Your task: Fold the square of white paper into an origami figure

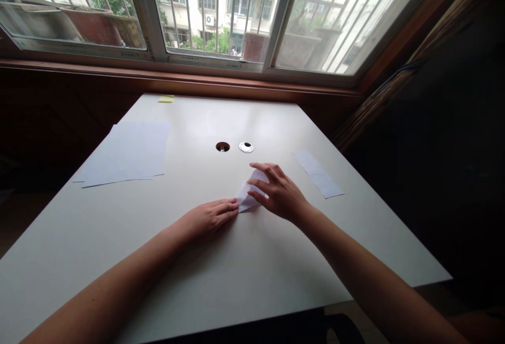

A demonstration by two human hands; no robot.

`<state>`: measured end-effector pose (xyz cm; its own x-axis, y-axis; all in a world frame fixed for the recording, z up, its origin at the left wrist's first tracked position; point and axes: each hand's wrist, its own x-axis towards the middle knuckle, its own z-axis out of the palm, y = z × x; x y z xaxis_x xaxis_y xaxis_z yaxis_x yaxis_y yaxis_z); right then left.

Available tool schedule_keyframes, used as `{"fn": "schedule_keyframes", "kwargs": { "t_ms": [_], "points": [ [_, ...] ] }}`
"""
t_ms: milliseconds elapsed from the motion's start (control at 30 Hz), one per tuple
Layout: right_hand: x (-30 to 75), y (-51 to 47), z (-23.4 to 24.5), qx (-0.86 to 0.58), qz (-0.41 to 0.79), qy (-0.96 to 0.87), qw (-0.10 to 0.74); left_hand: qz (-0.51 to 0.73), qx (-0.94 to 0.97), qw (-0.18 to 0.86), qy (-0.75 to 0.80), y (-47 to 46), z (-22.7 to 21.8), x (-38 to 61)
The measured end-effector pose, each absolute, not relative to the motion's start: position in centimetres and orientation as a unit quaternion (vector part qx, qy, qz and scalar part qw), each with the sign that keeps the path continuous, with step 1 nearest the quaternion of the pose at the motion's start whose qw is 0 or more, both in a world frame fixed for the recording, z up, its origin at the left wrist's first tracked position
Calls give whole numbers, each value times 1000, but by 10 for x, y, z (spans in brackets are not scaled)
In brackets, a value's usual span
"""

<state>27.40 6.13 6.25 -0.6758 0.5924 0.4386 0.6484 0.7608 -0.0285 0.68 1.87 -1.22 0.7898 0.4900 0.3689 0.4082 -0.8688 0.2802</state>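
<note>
A small piece of white paper (245,200) sits near the middle of the white surface (252,275), between the two hands. The left hand (215,215) lies flat, fingers straight and together, its tips touching the paper's left corner. The right hand (282,194) arches over the other end with fingers spread and curved; whether it pinches the paper, I cannot tell, since those fingers stand in the way and cover part of it. What shows of the paper is plain, pale and slanted, its upper part seeming raised, with a pointed corner at the left fingertips. Just beyond the hands are one round opening (222,147) with a brown rim and, beside it on the right, one silvery ring (246,147) with a dark hole. Right of the right hand, well apart from the paper, lies a narrow white strip (318,174) with a line across it; one piece or two is unclear. Far to the left lie large white sheets (136,152), at least two, their edges out of line. One yellow slip (166,99) rests at the far edge, and past it stands one barred window (215,12) with three panes in view.
</note>
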Motion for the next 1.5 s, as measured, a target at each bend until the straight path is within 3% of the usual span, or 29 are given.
{"fn": "schedule_keyframes", "kwargs": {
  "t_ms": [433,700,867,1167,1333,1500],
  "points": [
    [281,84,68,-364,29,-887,283,231,937,94,246,17,-8,11],
    [291,88,77,-328,179,-874,309,235,933,126,242,22,1,6],
    [291,88,74,-322,319,-840,298,229,931,113,259,23,5,3],
    [298,85,36,-352,435,-790,250,260,915,116,285,23,5,5],
    [292,64,35,-363,430,-770,301,276,908,103,297,24,1,10],
    [275,46,43,-390,290,-813,320,270,911,99,295,19,0,17]
  ]
}}
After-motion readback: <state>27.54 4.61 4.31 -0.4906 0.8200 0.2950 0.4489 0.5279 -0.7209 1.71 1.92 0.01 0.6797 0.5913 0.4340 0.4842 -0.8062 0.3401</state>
